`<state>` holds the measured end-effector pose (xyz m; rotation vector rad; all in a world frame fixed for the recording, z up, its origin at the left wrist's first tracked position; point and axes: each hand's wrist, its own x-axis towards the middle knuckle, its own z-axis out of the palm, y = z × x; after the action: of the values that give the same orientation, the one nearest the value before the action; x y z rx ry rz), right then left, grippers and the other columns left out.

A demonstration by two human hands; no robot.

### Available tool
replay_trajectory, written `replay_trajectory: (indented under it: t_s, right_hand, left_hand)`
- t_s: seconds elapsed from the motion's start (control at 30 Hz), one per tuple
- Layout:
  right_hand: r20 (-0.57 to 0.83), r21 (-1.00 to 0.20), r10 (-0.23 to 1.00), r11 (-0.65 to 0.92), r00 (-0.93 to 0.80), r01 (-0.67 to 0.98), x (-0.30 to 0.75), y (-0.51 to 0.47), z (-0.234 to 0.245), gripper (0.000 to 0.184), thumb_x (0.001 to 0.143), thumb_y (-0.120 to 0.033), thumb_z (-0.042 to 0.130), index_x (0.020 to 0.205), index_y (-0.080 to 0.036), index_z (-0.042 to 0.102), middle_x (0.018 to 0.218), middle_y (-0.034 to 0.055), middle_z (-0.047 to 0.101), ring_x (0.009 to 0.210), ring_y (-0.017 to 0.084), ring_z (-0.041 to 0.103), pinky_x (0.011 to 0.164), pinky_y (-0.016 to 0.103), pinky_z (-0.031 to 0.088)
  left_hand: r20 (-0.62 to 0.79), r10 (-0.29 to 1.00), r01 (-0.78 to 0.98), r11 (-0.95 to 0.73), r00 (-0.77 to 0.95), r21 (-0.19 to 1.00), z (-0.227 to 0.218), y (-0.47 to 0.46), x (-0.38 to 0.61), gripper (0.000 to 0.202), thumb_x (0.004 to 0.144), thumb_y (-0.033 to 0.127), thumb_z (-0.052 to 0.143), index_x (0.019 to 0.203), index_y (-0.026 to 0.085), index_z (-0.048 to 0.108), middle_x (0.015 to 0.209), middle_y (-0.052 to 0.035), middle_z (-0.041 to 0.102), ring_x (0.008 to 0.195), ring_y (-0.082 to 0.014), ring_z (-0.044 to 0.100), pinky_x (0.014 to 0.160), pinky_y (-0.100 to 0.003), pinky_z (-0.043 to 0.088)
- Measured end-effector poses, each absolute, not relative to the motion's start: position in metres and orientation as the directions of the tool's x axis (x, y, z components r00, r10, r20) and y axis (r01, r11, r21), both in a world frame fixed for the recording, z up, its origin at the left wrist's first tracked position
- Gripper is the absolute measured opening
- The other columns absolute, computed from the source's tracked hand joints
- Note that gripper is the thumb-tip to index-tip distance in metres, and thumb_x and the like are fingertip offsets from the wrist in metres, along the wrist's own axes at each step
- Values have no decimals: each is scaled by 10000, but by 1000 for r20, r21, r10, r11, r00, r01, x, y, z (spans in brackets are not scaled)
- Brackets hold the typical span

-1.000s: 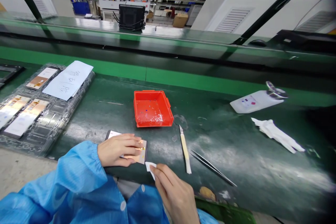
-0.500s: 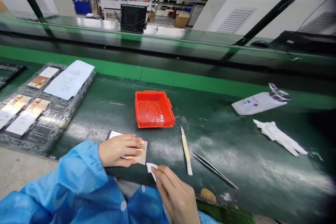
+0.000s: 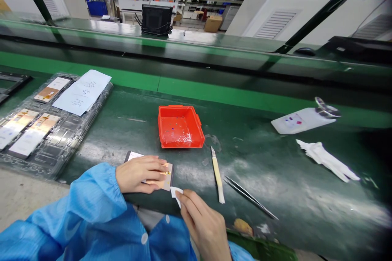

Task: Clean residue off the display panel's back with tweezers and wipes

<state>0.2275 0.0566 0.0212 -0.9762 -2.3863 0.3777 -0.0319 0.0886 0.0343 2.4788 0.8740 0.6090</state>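
A phone screen panel point(image 3: 167, 182) lies on the green bench, its back showing a copper-coloured sheet and a white part. My left hand point(image 3: 141, 174) rests across it with the fingers laid flat, covering its middle. Just off the panel's right corner, my right hand point(image 3: 203, 222) pinches a small folded white wipe point(image 3: 175, 194) between thumb and fingers. To the right of that hand are a knife with a pale handle point(image 3: 217, 175) and metal tweezers point(image 3: 251, 198). Beyond the panel stands a shallow red plastic bin point(image 3: 180, 126) with small specks inside.
At the left, a clear plastic tray point(image 3: 65, 147) holds several similar panels, with a handwritten paper sheet point(image 3: 82, 91) on it. A white bottle with a metal top point(image 3: 301, 121) and a crumpled white cloth point(image 3: 326, 160) lie at the right. A raised ledge point(image 3: 196, 63) runs behind the bench.
My right hand and the wipe have shifted slightly up and left, toward the panel's corner. The left hand stays on the panel. The whole view has shifted a little.
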Motion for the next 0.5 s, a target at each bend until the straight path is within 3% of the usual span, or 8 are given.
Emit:
replay_trajectory:
  t_s: [0.5]
  right_hand:
    - [408,-394,702,712,-584,581,224,57,27,309,969,-132,358,1008,-174,661,905,59,707,758,150,697,626,228,506]
  left_hand:
    - [247,663,467,-699,706,542,36,89,-32,211,904,293,569,1087,192,604,1268,-71,605,1289,-222,475,1133,-364,326]
